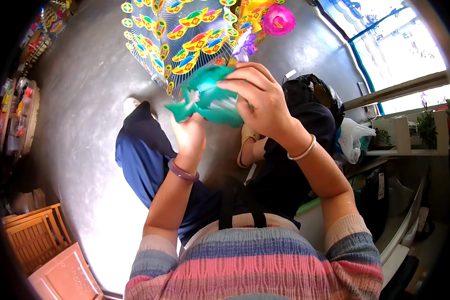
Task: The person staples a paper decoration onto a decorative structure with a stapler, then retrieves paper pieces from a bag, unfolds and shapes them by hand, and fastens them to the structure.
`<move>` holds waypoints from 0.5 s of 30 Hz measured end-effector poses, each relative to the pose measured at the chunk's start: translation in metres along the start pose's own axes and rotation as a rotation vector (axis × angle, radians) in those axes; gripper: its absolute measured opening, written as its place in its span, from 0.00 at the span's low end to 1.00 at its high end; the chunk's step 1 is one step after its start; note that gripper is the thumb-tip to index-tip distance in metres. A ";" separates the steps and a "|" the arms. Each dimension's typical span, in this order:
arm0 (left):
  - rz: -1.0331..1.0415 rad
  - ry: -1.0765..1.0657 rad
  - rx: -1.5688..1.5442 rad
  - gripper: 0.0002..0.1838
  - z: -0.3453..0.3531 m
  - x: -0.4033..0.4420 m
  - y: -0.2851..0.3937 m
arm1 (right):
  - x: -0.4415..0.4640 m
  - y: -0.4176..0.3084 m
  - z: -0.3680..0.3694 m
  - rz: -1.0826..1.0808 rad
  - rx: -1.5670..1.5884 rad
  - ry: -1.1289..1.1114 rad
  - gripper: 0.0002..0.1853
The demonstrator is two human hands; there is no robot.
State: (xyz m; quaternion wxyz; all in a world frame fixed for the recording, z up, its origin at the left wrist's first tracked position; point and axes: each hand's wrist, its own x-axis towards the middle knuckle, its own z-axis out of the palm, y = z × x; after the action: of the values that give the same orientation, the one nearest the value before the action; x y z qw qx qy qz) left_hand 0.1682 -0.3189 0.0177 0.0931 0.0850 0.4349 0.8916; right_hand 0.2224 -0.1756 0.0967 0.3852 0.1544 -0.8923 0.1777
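Note:
A bunched green piece [212,95] of thin, shiny material is between my hands, narrowing to a gathered neck at its left; its exact kind is unclear. My left hand [189,134] pinches that neck from below, most of its fingers hidden behind the material. Curled over the upper right side, my right hand [260,97] grips the green piece with bent fingers. Just beyond it stands a patterned paper structure [185,35] with colourful boat-shaped decorations. A purple flower [245,46] and a pink flower [278,20] are at its right side.
Black plastic bags [315,92] and a white plastic bag [354,137] lie to my right, beside a shelf with potted plants [426,127]. A wooden chair [37,232] stands at lower left. Packed shelves [20,117] line the left side. Grey floor [92,100] lies between.

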 end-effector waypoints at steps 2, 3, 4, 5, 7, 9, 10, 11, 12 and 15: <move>-0.053 -0.023 -0.027 0.09 -0.006 0.001 -0.004 | -0.001 0.003 0.000 -0.004 -0.004 -0.011 0.10; -0.077 -0.074 -0.018 0.09 -0.010 0.001 -0.005 | -0.002 0.005 0.001 0.026 0.002 0.002 0.10; -0.101 -0.126 -0.008 0.09 -0.014 0.002 -0.005 | -0.001 0.005 0.001 0.057 0.008 0.016 0.10; -0.168 -0.195 0.003 0.09 -0.018 0.003 -0.007 | 0.000 0.001 -0.001 0.137 0.048 0.026 0.09; -0.216 -0.202 -0.045 0.08 -0.017 0.003 -0.007 | 0.002 0.003 -0.005 0.031 0.024 -0.045 0.07; -0.243 -0.151 -0.091 0.08 -0.014 0.002 -0.005 | 0.002 0.002 -0.004 -0.027 0.012 -0.086 0.05; -0.245 -0.096 -0.114 0.08 -0.008 0.001 -0.001 | 0.001 0.000 -0.005 -0.033 0.007 -0.098 0.05; -0.246 -0.041 -0.136 0.09 -0.005 0.001 0.003 | 0.001 -0.002 -0.006 -0.040 0.003 -0.110 0.04; -0.239 -0.033 -0.136 0.09 -0.004 0.000 0.004 | 0.001 -0.002 -0.006 -0.046 0.000 -0.122 0.04; -0.195 -0.055 -0.126 0.10 -0.004 0.001 0.004 | -0.001 0.000 -0.005 -0.139 0.002 -0.124 0.04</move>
State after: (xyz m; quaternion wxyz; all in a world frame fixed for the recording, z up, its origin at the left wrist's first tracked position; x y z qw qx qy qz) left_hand 0.1664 -0.3244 0.0185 0.1963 0.0607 0.3814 0.9013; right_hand 0.2264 -0.1729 0.0989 0.3406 0.2272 -0.9013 0.1417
